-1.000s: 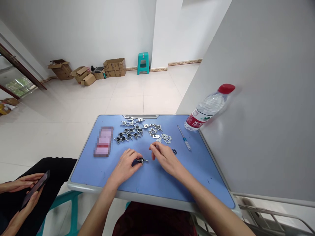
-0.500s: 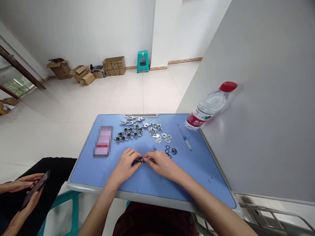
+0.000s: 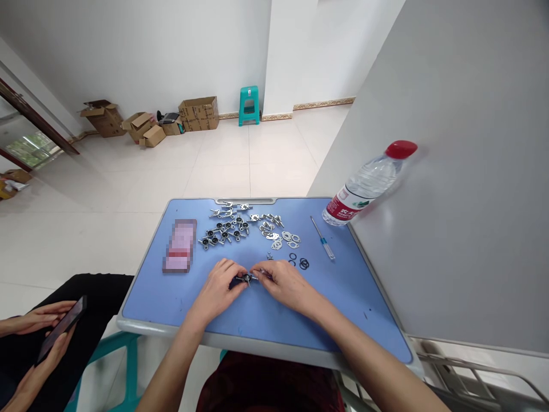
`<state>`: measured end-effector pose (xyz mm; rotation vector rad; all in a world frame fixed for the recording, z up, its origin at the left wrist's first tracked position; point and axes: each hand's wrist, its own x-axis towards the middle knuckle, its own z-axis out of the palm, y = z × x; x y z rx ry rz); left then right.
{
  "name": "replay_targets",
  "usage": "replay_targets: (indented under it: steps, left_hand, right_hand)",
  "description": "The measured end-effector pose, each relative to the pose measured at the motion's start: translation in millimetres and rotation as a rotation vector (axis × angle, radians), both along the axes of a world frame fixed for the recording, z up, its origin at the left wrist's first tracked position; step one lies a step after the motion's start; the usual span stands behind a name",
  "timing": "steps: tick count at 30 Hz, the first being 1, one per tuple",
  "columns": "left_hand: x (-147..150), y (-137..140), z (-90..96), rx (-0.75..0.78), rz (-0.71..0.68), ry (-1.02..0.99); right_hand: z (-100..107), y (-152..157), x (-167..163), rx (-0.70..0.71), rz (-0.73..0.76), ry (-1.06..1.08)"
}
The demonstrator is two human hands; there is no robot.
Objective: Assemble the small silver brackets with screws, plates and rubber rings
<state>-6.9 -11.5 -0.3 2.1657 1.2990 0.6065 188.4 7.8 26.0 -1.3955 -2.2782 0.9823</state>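
My left hand (image 3: 219, 288) pinches a small silver metal fitting (image 3: 247, 278) with a black round centre, just above the front part of the table. Closed fingers of my right hand (image 3: 281, 281) meet the fitting at its upper right. A shiny bit shows under these fingers, too small to make out. Beyond my hands lie several like fittings with black centres (image 3: 225, 235), flat silver plates (image 3: 293, 245), black rubber rings (image 3: 304, 264) and tiny screws (image 3: 270, 256), the last partly behind my right hand.
A screwdriver (image 3: 322, 238) and a water bottle (image 3: 362, 186) stand out at the table's right, by a grey panel. A blurred pink object (image 3: 182, 237) lies left on the blue table (image 3: 148, 303). Another person holds a phone (image 3: 62, 330) at the lower left.
My right hand's fingertips have shifted slightly up, so more of the fitting shows between my hands. The left hand keeps its hold.
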Motion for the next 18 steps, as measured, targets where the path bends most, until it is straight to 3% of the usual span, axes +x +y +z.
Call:
replay_targets:
  steps: [18]
  left_hand:
    - [-1.0,-0.7,0.5,0.029,-0.015,-0.016]
  right_hand:
    - [-0.9,-2.6,3.4,0.028,0.068,-0.045]
